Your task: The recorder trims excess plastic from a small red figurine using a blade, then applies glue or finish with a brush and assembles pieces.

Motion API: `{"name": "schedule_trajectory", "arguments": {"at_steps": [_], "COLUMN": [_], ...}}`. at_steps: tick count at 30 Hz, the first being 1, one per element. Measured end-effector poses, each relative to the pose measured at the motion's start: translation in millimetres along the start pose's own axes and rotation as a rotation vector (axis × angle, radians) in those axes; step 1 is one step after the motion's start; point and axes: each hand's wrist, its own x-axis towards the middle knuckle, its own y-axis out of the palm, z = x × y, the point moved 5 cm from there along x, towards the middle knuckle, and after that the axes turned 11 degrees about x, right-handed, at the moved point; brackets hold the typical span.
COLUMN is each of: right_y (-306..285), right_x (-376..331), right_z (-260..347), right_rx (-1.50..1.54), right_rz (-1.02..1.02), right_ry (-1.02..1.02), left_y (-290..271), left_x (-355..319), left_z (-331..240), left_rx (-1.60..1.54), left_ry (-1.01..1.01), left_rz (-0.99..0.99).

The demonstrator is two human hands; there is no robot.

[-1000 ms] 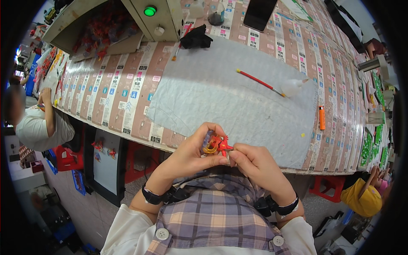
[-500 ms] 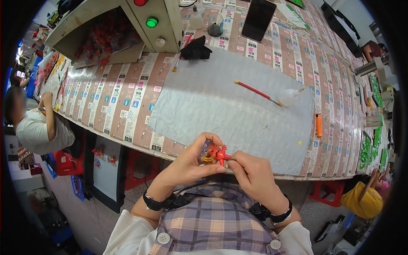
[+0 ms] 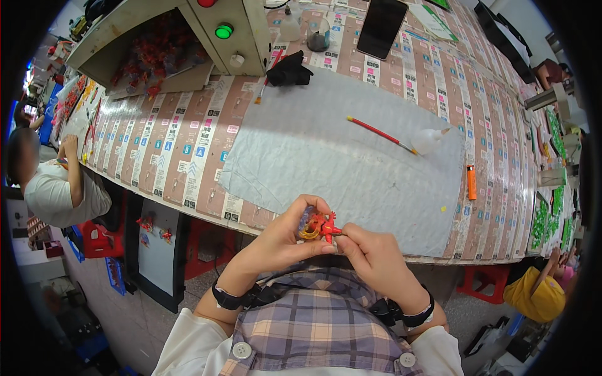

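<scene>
A small red toy figure (image 3: 330, 229) with yellow and clear purplish parts is held just over the table's near edge. My left hand (image 3: 276, 241) curls around its left side, with thumb below and fingers above. The fingers of my right hand (image 3: 374, 254) are closed in a pinch at the figure's right side. They hide whatever part they grip there. Under and beyond the hands lies a pale grey cloth (image 3: 295, 163). On it rest a red-handled paintbrush (image 3: 381, 135) and a white squeeze bottle (image 3: 430, 141).
A metal box with a green light (image 3: 224, 31) stands at the back left, heaped with red pieces. Near it lie a black cloth (image 3: 288, 70) and a glass jar (image 3: 318, 37). A phone (image 3: 381, 28) leans behind; an orange lighter (image 3: 471, 182) lies right. A person (image 3: 59, 188) sits at left.
The toy figure has shifted and turned very slightly between my fingers. Both hands keep nearly the same place and grip.
</scene>
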Motion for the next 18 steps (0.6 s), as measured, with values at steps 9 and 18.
{"name": "schedule_trajectory", "arguments": {"at_steps": [9,18], "right_y": [-6.3,-0.7], "right_x": [0.0,-2.8], "right_z": [-10.4,1.1], "right_rx": [0.312,-0.042], "right_rz": [0.067,-0.107], "right_ry": [0.188,-0.109], "left_y": [1.5,1.6], "left_x": [0.9,-1.1], "left_z": [-0.7,-0.3], "left_rx": [0.010,-0.066], "left_ry": [-0.016,-0.018], "left_rz": [0.031,0.018]}}
